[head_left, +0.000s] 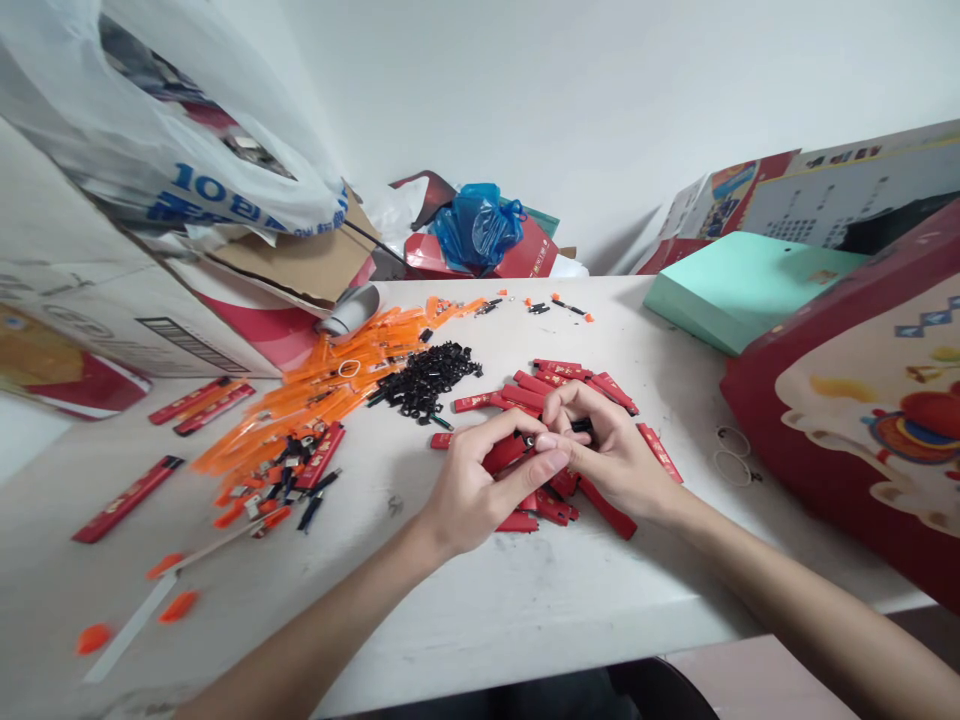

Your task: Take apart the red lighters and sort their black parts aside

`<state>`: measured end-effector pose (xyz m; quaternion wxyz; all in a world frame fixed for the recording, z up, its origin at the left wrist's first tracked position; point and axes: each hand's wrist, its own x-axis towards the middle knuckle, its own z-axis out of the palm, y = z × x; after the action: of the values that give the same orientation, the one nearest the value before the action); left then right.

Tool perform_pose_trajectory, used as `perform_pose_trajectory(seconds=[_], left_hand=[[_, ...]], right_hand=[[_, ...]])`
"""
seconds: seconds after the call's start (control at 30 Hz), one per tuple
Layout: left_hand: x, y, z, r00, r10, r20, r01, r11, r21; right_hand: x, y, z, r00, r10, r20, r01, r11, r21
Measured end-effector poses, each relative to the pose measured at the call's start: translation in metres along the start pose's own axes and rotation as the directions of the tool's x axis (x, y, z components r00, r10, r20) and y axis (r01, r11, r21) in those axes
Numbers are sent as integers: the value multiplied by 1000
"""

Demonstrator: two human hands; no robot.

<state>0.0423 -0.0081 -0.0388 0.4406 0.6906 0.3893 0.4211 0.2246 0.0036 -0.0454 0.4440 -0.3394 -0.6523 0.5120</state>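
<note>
Over a heap of red lighters (540,385) near the table's middle, my left hand (480,485) and my right hand (607,445) meet. The left hand grips one red lighter (504,455) by its body. Fingertips of the right hand pinch a small black part (581,426) at the lighter's top end. Just behind the hands lies a pile of small black parts (427,380). To the left of that spreads a heap of clear orange lighter bodies (330,390).
Loose red lighters (127,497) and orange caps (180,605) lie at the left. Cardboard boxes (112,310) and a plastic bag (150,120) crowd the back left. A mint green box (735,285) and a red gift box (862,420) stand at right. Rubber bands (731,455) lie near the red box.
</note>
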Motion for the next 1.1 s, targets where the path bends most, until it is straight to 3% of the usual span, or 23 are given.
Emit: perform_pose_trajectory(seconds=[0.17, 0.3, 0.63, 1.1], left_hand=[[0, 0, -1, 999, 41, -2, -40, 998, 58], [0, 1, -3, 997, 81, -1, -81, 993, 83], [0, 2, -4, 997, 79, 22, -80, 993, 83], [-1, -3, -2, 988, 152, -3, -152, 987, 52]], right_hand=[[0, 4, 0, 998, -44, -37, 43, 999, -32], [-1, 8, 1, 986, -146, -79, 138, 986, -97], [-8, 12, 0, 958, -265, -110, 229, 937, -264], [-5, 8, 1, 927, -363, -98, 330, 910, -250]])
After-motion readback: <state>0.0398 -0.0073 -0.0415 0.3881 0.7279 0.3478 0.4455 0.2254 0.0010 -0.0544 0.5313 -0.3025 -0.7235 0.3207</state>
